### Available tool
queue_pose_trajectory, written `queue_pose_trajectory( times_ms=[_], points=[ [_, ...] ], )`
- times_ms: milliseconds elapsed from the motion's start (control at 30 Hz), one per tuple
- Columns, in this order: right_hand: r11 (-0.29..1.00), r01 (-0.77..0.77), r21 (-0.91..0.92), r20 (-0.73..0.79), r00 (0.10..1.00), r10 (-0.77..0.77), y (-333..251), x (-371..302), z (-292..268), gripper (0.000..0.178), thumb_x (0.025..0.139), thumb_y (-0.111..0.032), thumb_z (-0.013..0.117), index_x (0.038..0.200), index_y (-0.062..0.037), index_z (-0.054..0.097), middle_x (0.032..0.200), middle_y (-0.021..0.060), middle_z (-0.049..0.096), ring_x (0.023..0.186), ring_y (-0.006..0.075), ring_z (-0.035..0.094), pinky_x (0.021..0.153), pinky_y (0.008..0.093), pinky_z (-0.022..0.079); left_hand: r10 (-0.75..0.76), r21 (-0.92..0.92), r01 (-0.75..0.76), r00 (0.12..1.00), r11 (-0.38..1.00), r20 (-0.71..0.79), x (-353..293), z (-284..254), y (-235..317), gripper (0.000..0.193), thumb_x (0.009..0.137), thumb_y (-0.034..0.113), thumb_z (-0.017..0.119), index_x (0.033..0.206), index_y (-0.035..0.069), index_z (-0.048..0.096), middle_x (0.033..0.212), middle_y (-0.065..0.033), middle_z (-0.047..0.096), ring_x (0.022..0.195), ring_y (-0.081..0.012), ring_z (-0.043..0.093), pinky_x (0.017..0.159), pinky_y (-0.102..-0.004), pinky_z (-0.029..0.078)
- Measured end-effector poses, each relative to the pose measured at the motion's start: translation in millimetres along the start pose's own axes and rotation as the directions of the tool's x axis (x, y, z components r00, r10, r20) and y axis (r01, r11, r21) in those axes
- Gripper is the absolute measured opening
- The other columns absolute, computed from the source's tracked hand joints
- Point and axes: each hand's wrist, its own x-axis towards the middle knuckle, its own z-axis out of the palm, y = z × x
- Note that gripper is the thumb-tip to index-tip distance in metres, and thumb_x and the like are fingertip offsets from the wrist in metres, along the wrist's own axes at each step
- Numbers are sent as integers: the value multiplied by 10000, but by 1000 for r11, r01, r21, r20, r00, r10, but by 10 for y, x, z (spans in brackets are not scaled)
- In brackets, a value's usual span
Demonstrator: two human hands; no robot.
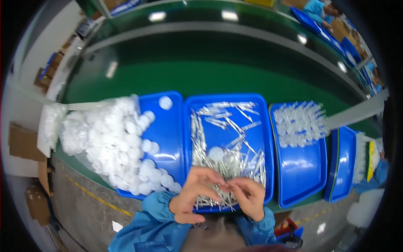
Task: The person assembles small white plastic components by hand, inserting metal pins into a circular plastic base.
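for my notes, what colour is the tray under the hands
The tray is blue, seen best in the head view.

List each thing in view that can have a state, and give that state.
Discs: white, loose, heaped
Bag: bulging, discs inside
Left tray: partly covered by discs
Strips: loose, lying at many angles
Middle tray: strips heaped thickest at near end
Clear pieces: grouped closely
Right tray: pieces at far end
Left hand: fingers bent, grip unclear
Right hand: fingers bent, grip unclear
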Motion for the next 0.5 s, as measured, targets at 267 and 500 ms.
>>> queue_pose_trajectory(
  times_ms=[267, 500],
  points=[
    [956, 99, 276, 1, 995, -103, -32, -67, 52, 120, 904, 89, 605, 1023, 88, 618, 950, 154, 672, 846, 210, 693, 740, 294, 567, -224, -273, 265, 959, 925, 172, 179, 104, 414, 504, 870, 470, 527, 1101, 23, 570, 1184, -170, 451, 1199, -333, 434, 1039, -472, 287],
    [887, 438, -146, -8, 896, -444, -54, -29, 99, 119, 893, 37, 639, 1004, 16, 604, 876, 138, 686, 752, 205, 689, 652, 285, 542, -256, -809, 297, 948, 507, 188, 283, 228, 481, 534, 842, 630, 471, 1054, 164, 619, 1042, -40, 489, 1079, -300, 443, 1002, -475, 269]
  ],
)
